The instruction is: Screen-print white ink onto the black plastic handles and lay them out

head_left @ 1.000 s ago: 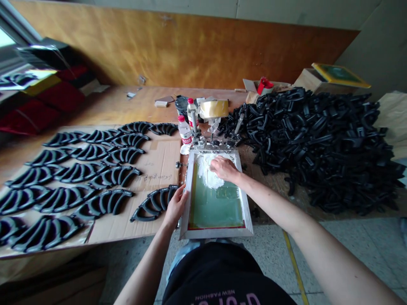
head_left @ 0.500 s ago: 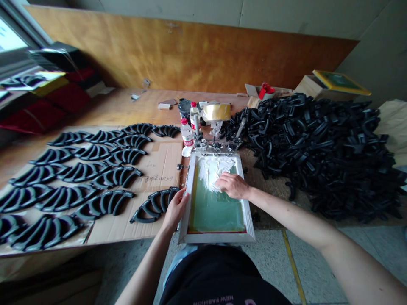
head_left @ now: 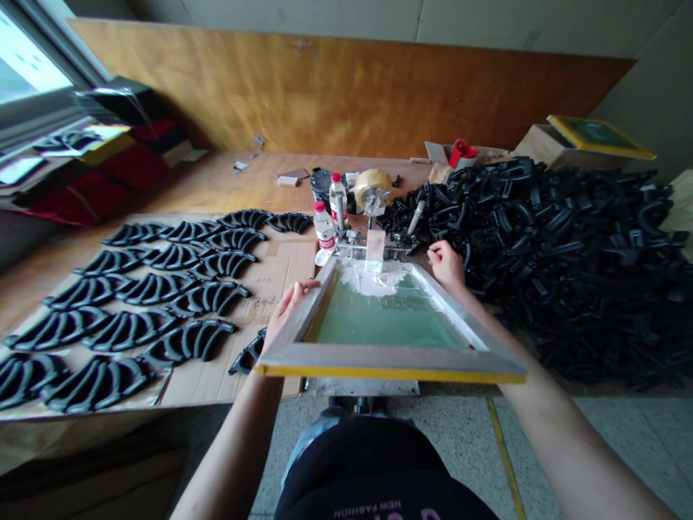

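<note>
Your right hand (head_left: 447, 264) has left the white paste (head_left: 379, 283) where it was working half a second ago, and is now beyond the right rim of the framed screen (head_left: 379, 318), near the heap of black parts (head_left: 541, 238). Its fingers are partly curled; whether they pinch anything small, you cannot be told from this view. Your left hand (head_left: 289, 303) lies along the frame's left edge, fingers touching the rim, though how firmly they grip cannot be told.

The screen itself has changed attitude: its near end has come up toward you, baring a yellow front edge, while the far end sits by the metal clamp (head_left: 351, 250). Below it, a metal plate (head_left: 362, 388) has come into view. A pale block (head_left: 375, 250), not visible earlier, stands upright at the far end, just behind the spread paste.

For the work in hand, the change reads as a break in the spreading, with the space under the screen opened up. Left of you, a lone ribbed black piece (head_left: 247, 354) lies on the cardboard (head_left: 206, 379), partly hidden by your arm, apart from the neat rows of similar pieces (head_left: 178, 296).
</note>
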A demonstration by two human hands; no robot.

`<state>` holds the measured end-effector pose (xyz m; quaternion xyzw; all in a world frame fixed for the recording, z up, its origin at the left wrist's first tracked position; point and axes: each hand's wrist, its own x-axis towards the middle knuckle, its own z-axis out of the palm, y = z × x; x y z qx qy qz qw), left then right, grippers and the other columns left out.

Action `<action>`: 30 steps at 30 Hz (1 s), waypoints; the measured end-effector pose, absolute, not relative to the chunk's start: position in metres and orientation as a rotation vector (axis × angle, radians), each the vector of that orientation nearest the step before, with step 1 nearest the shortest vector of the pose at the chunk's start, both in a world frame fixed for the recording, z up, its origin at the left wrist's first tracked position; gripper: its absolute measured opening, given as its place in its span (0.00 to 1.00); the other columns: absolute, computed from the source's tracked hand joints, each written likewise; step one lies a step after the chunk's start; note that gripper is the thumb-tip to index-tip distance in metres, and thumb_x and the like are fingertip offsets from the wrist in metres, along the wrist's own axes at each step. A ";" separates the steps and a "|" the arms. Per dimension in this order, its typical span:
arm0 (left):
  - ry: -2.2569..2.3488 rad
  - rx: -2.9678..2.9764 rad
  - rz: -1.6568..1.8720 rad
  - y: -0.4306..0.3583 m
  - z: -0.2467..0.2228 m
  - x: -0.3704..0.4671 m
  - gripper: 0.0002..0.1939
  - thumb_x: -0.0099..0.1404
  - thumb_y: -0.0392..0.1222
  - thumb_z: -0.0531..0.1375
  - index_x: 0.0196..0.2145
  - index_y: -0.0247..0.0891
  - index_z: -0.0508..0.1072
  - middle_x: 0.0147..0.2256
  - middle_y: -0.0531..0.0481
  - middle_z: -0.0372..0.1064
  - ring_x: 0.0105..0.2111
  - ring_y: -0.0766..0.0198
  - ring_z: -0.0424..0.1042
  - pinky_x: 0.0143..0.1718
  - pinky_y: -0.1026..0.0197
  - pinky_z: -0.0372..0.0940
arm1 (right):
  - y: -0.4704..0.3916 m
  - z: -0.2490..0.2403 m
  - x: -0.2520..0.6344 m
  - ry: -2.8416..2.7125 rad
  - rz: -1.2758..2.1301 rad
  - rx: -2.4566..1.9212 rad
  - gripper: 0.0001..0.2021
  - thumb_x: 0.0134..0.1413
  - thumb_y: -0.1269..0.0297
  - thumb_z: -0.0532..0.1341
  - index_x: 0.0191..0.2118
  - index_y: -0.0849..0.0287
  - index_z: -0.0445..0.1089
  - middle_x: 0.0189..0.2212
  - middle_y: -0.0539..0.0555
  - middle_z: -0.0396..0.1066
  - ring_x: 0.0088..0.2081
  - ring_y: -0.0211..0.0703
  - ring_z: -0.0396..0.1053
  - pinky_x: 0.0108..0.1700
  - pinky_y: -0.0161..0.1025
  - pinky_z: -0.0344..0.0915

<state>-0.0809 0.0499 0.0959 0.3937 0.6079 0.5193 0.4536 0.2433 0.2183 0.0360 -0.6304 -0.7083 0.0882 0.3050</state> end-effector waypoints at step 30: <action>2.118 0.232 0.897 -0.113 -0.077 -0.210 0.38 0.59 0.74 0.42 0.22 0.36 0.71 0.29 0.34 0.76 0.23 0.58 0.70 0.23 0.59 0.63 | 0.072 -0.064 -0.051 -2.966 0.716 -1.030 0.16 0.64 0.53 0.56 0.49 0.54 0.74 0.38 0.58 0.76 0.42 0.48 0.73 0.43 0.40 0.67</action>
